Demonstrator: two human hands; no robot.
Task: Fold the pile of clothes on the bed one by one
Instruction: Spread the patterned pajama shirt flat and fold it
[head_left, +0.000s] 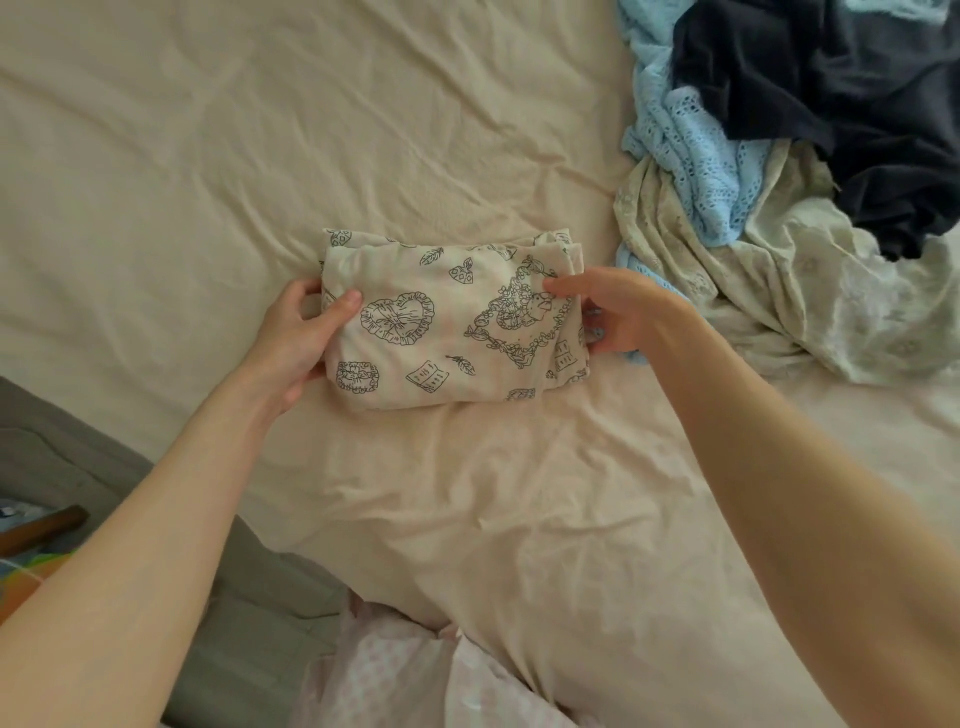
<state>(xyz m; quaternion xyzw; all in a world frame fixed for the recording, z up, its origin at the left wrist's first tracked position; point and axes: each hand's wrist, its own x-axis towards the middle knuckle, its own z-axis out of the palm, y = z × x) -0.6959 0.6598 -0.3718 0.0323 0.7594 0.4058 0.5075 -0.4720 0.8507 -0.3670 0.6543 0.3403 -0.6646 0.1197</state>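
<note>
Printed garment (447, 322) folded at centre of bed (182, 156); left hand (301, 338) and right hand (618, 309) grip its ends. Unfolded pile (789, 171) at two o'clock remains.

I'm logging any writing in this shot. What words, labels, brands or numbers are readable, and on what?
None can be read.
Folded garment: only drawn hearts, feathers and open books; the marks on the book pages are scribbles, too small to read.
Pile of clothes: no label or tag shows.
</note>
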